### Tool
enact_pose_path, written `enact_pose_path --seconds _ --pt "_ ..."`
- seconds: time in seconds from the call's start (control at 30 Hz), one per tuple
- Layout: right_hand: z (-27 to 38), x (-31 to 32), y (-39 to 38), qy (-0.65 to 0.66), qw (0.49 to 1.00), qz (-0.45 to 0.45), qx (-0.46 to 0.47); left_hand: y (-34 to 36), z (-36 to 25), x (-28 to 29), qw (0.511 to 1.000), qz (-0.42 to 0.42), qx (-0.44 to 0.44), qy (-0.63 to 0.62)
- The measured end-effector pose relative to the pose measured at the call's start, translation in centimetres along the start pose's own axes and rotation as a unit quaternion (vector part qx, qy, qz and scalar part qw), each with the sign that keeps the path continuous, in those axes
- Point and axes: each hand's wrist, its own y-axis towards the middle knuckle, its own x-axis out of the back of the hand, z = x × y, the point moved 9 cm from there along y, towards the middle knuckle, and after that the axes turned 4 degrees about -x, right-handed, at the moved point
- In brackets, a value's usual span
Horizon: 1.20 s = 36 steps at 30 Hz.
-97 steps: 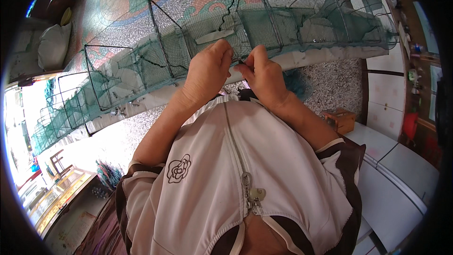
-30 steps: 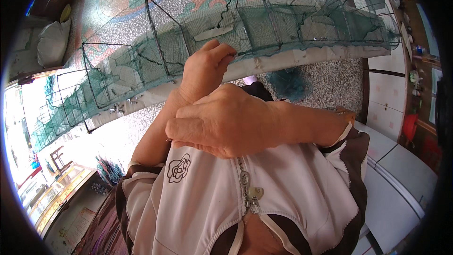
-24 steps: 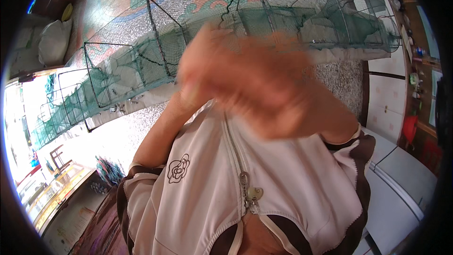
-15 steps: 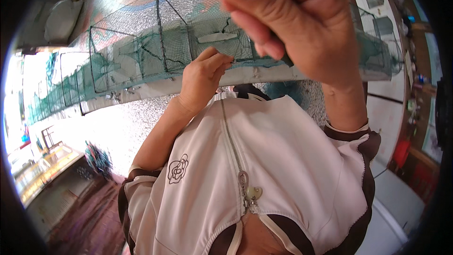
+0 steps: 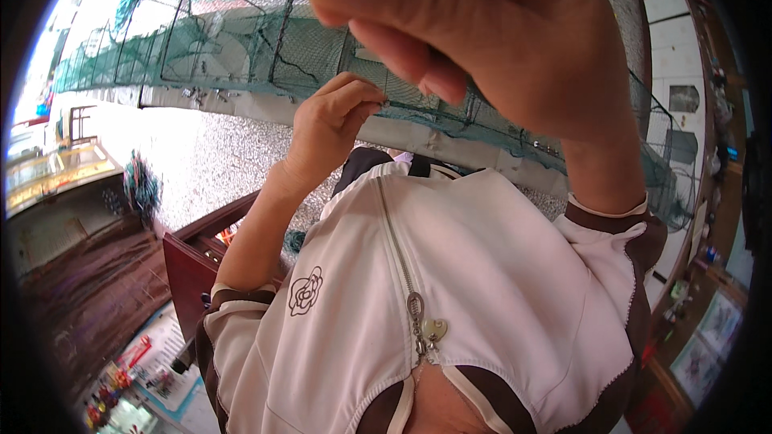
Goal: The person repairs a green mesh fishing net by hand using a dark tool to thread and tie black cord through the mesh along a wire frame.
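Observation:
A long green mesh net trap [image 5: 217,52] on dark rectangular frames stretches across in front of me. My left hand [image 5: 330,124] is closed in a pinch at the net's near edge, thumb and forefinger together on the mesh. Much closer to the camera, my right hand [image 5: 490,40] is raised over the net with its fingers curled. A dark sliver of something shows beneath those fingers, but the hand hides its shape. Small metal pieces [image 5: 193,96] lie in a row along the pale strip [image 5: 257,104] under the net's near edge.
A dark red wooden drawer or stool [image 5: 186,273] stands by my left elbow. Beyond it are a brown-covered surface [image 5: 80,297], a bundle of green and dark strands [image 5: 141,185] and a glass-topped case [image 5: 64,173]. White cabinets [image 5: 671,56] line the right side.
The view has turned, so the net now slopes down to the right and the red wooden piece has appeared at left. My right hand looks nearer and further left; my left hand keeps its pinch.

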Motion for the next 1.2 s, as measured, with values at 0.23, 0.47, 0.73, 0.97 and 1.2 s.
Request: enact_pose_path --seconds 0.23,0.47,0.73,0.97,1.2 --pt "-0.5 -0.3 -0.3 -0.036 0.997 0.062 0.011 -0.2 0.0 -0.4 0.999 -0.012 0.003 0.049" --pt "-0.6 -0.2 -0.2 -0.093 0.988 0.121 0.025 -1.1 -2.1 -0.4 0.995 0.034 0.097 0.015" --pt "-7.5 2.2 -3.7 -0.261 0.9 0.296 -0.183 -5.3 2.9 -0.1 0.89 -0.141 0.197 -0.385" --pt "-9.3 6.8 -1.9 -0.116 0.936 0.033 -0.329 -6.1 4.0 -1.3 0.807 -0.218 0.195 -0.512" --pt "-7.2 0.3 -3.7 -0.234 0.942 0.241 0.031 -6.8 5.3 -1.5 0.714 -0.286 0.205 -0.605"
